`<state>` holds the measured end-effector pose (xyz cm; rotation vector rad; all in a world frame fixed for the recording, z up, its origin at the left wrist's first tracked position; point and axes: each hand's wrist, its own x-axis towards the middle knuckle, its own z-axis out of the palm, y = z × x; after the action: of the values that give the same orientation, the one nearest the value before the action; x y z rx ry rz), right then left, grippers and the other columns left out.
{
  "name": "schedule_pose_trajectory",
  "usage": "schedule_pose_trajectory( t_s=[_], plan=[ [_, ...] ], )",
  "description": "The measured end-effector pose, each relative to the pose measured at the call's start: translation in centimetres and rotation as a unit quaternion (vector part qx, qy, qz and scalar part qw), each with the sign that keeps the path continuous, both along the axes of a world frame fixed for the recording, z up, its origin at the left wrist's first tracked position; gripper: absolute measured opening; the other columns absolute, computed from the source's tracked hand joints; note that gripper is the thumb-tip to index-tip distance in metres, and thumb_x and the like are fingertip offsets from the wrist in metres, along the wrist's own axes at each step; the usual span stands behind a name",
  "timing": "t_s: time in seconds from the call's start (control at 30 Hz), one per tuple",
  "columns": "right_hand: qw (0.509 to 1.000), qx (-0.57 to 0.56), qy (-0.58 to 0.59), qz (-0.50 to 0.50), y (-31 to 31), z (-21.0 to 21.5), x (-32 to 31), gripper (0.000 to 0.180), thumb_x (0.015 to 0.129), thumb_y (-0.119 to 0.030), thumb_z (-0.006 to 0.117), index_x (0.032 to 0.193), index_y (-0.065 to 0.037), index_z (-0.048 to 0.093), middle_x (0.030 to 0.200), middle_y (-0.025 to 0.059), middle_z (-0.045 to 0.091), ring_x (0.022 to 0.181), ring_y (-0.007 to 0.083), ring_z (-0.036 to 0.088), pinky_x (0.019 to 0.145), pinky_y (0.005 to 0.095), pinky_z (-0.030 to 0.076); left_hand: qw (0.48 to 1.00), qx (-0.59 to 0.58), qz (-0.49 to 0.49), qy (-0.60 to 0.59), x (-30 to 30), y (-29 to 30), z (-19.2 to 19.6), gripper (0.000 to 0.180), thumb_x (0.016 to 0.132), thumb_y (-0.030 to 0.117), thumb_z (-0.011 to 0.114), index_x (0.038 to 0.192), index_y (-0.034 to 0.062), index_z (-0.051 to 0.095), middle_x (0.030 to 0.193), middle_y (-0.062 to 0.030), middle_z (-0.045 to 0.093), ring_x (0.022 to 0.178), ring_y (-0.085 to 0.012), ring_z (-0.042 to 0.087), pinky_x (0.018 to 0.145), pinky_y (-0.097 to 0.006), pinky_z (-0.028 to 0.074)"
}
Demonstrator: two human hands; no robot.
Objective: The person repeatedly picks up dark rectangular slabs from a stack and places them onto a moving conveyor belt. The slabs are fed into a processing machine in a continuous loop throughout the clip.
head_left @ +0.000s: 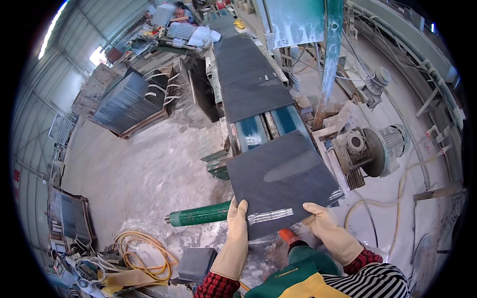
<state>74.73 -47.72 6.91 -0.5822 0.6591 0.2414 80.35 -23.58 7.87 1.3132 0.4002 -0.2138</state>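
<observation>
A dark grey stone tile [285, 174] lies tilted at the near end of the conveyor, its near edge held out toward me. My left hand [237, 226], in a cream rubber glove, grips the tile's near left corner with the thumb on top. At the near right edge my right hand [325, 223], gloved alike, pinches the tile with its thumb on top; the fingers of both hands are mostly hidden beneath. Light glints off the smooth upper face. Farther up, more dark tiles [253, 84] lie in a row on the blue conveyor belts [252, 133].
A green roller [198, 215] sits left of the tile. Stacked slabs [129, 102] stand on a pallet at the left. Near my left arm are a small tile stack [196, 264] and a coiled yellow hose [141, 253]. Motors [367, 146] flank the conveyor's right. Another person [183, 15] is far off.
</observation>
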Motion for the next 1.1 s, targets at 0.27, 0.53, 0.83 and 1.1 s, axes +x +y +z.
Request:
schedule_pose_trajectory(
  t_s=[0.27,0.53,0.83,1.1],
  plan=[
    [0.993,0.051,0.015,-0.106,-0.1,-3.7,6.2,0.023,0.086,0.005,0.066,0.109,0.004,0.061,0.1,0.014,0.066,0.088,0.0283,0.067,0.071,0.0395,0.055,0.998,-0.06,-0.03,-0.02,7.5,-1.6,-1.8,0.051,0.1,0.018,0.055,0.146,0.0022,0.044,0.137,-0.0099,0.057,0.121,-0.0211,0.057,0.104,-0.032,0.044],
    [0.985,0.027,0.013,-0.173,1.4,-4.3,11.3,0.023,0.082,0.009,0.068,0.103,0.001,0.063,0.098,0.0113,0.064,0.08,0.0248,0.065,0.062,0.0345,0.05,0.983,-0.154,0.001,0.1,9.9,-0.8,-2.9,0.043,0.101,0.023,0.053,0.139,0.003,0.048,0.13,-0.0125,0.06,0.117,-0.0254,0.059,0.09,-0.039,0.056],
    [0.986,0.011,0.008,-0.164,1.4,-7.7,14.3,0.032,0.084,0.006,0.067,0.115,0.0,0.06,0.106,0.0126,0.064,0.087,0.029,0.067,0.066,0.0381,0.053,0.989,-0.005,-0.012,0.147,8.4,-1.6,-3.0,0.037,0.105,0.035,0.046,0.123,0.0028,0.051,0.095,-0.0091,0.067,0.066,-0.013,0.067,0.053,-0.02,0.056],
    [0.983,0.04,0.01,-0.179,1.6,-7.0,17.5,0.031,0.086,0.008,0.065,0.116,0.003,0.059,0.112,0.0163,0.062,0.095,0.0311,0.066,0.073,0.0384,0.055,0.992,-0.038,0.004,0.117,11.6,-1.8,-3.4,0.035,0.105,0.033,0.048,0.124,0.0037,0.052,0.094,-0.0086,0.066,0.065,-0.0119,0.066,0.055,-0.021,0.057]
  ],
)
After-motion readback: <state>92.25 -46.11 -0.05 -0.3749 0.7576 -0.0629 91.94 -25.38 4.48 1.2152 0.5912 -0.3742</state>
